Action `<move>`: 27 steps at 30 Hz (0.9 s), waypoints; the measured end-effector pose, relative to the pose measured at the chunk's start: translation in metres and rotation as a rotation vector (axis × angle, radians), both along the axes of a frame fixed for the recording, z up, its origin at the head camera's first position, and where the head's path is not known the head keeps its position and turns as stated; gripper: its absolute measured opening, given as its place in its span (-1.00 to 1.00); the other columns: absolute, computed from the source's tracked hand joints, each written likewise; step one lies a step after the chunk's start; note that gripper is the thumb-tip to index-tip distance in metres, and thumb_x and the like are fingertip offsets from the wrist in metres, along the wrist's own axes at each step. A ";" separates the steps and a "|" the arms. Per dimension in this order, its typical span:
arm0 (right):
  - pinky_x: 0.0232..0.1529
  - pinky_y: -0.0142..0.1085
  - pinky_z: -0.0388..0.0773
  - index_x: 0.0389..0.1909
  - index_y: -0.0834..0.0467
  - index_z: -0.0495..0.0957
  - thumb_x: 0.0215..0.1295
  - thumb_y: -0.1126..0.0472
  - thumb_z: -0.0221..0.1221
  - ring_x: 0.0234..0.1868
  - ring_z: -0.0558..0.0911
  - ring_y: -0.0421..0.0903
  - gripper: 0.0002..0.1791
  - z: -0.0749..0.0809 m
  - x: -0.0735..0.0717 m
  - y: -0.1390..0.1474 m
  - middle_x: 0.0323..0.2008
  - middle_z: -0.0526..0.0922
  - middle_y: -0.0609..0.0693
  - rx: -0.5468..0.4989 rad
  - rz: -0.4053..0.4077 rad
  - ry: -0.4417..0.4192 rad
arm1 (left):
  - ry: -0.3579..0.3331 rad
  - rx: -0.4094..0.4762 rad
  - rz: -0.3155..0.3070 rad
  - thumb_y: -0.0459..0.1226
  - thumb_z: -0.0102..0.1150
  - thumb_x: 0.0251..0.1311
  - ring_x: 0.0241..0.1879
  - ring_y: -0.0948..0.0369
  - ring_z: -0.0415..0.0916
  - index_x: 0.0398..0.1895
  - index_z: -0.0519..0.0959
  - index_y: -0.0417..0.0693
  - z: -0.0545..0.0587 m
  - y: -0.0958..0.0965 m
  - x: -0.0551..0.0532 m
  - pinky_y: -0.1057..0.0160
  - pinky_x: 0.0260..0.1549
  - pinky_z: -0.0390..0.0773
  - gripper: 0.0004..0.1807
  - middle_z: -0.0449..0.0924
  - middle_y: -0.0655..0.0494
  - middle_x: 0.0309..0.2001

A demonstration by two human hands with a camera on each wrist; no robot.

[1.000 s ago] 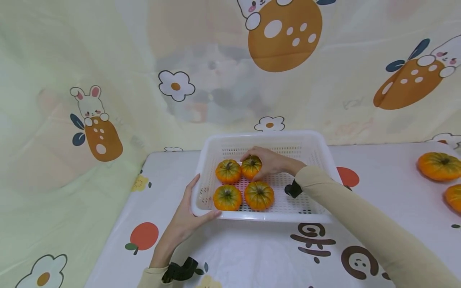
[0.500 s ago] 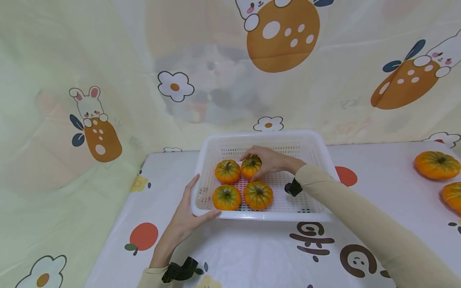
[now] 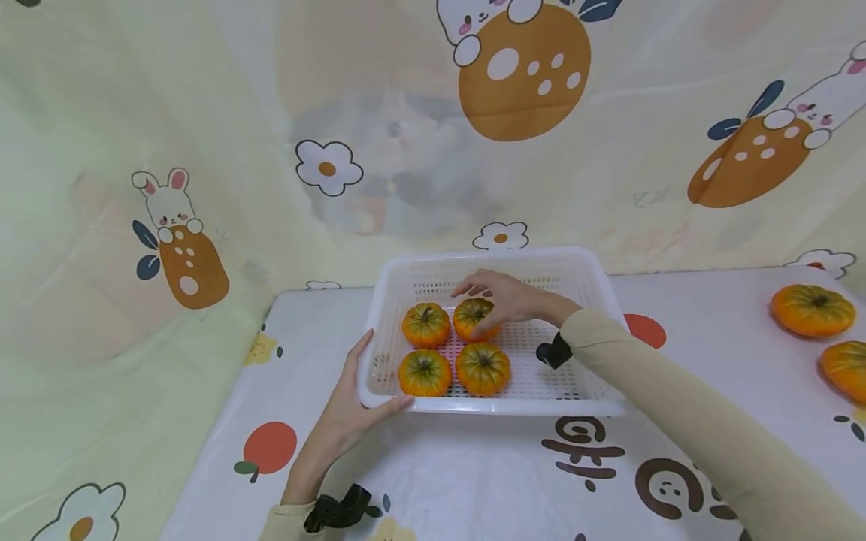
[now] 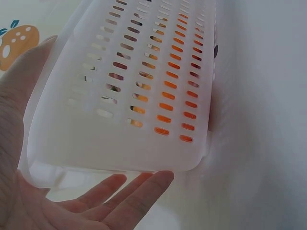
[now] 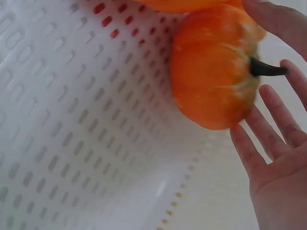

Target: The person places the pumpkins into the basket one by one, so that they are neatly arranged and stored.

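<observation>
A white slotted plastic basket holds several small orange pumpkins with green-tinged tops. My left hand grips the basket's near left corner, thumb along the front rim and fingers along the left side. In the left wrist view, its fingertips meet the rim. Inside the basket, my right hand hovers around the back right pumpkin, its fingers spread and loose. The right wrist view shows this pumpkin with its dark stem toward the spread fingers. Beside it sit the back left pumpkin, front left pumpkin and front right pumpkin.
Two more pumpkins lie on the table at the far right, one flatter pumpkin behind another pumpkin. A printed cloth covers the table. Behind the basket hangs a patterned curtain.
My right hand's fingers have loosened and lifted slightly off the back right pumpkin, which stays in the basket. The left hand keeps its place, and the head view has shifted a little.
</observation>
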State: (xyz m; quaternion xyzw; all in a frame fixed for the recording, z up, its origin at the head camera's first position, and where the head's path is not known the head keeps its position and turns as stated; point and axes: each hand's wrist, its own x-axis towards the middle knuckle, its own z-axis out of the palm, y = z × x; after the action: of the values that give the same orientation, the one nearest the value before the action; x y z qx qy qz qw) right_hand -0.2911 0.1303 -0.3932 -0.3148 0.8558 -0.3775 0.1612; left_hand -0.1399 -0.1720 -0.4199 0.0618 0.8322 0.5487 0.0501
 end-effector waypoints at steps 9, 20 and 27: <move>0.42 0.27 0.33 0.31 0.25 0.51 0.16 0.31 0.53 0.36 0.44 0.34 -0.32 0.026 0.023 0.021 0.32 0.51 0.23 -0.075 0.049 0.077 | -0.001 -0.003 0.004 -0.12 0.60 0.09 0.35 -0.12 0.37 0.69 -0.07 0.11 0.001 0.000 0.004 -0.33 0.31 0.41 0.23 0.25 -0.12 0.54; 0.36 0.29 0.39 0.34 0.13 0.51 0.15 0.13 0.55 0.36 0.50 0.16 -0.27 0.065 0.088 0.074 0.33 0.53 0.08 -0.101 0.015 0.122 | 0.002 -0.041 0.021 -0.08 0.61 0.07 0.39 -0.12 0.33 0.70 -0.08 0.08 0.002 -0.001 0.003 -0.36 0.38 0.30 0.26 0.23 -0.12 0.56; 0.19 0.38 0.50 0.34 0.03 0.54 0.06 0.21 0.59 0.30 0.54 -0.07 -0.24 0.068 0.133 0.128 0.33 0.53 -0.04 -0.091 -0.113 0.244 | 0.012 -0.022 0.000 -0.10 0.59 0.10 0.39 -0.12 0.33 0.70 -0.09 0.06 0.001 0.000 0.001 -0.35 0.39 0.31 0.25 0.21 -0.13 0.57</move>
State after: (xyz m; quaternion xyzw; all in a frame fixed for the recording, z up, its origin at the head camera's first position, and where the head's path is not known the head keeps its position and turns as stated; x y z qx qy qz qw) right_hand -0.1576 0.2588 -0.3255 -0.3166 0.8673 -0.3835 0.0199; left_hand -0.1388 -0.1721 -0.4193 0.0646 0.8386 0.5389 0.0455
